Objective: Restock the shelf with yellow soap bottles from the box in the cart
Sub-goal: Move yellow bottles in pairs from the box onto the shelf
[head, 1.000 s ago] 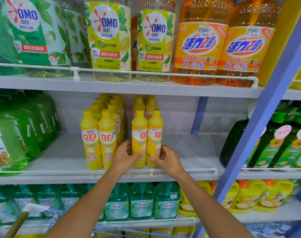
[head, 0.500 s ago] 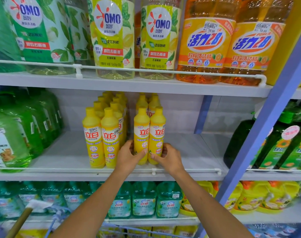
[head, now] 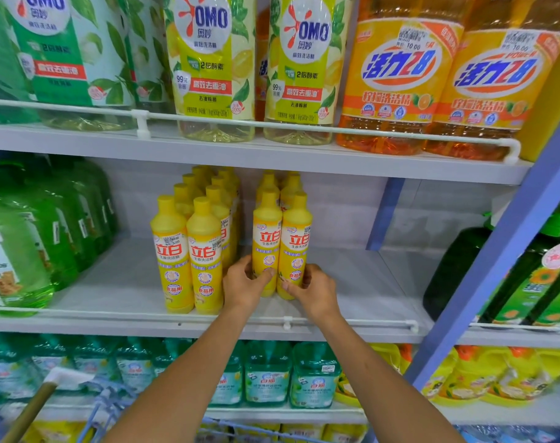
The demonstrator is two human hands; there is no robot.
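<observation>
Two yellow soap bottles stand upright side by side on the middle shelf [head: 361, 282]. My left hand [head: 243, 284] grips the base of the left bottle [head: 266, 238], thumb across its front. My right hand [head: 313, 290] grips the base of the right bottle [head: 296, 244]. More yellow bottles queue behind them. To the left, two rows of yellow soap bottles [head: 189, 251] run back from the shelf front. The box and most of the cart are out of sight.
Green refill jugs [head: 23, 251] fill the shelf's left end. A white rail [head: 352, 321] runs along the shelf front. A blue upright post [head: 508, 251] bounds the right. Large OMO and orange bottles [head: 396, 78] stand above; teal bottles [head: 265, 375] below. A blue cart frame [head: 103, 407] shows at bottom.
Both hands pushed the two front bottles a little deeper onto the shelf and still hold them. My head has moved closer to the shelf.
</observation>
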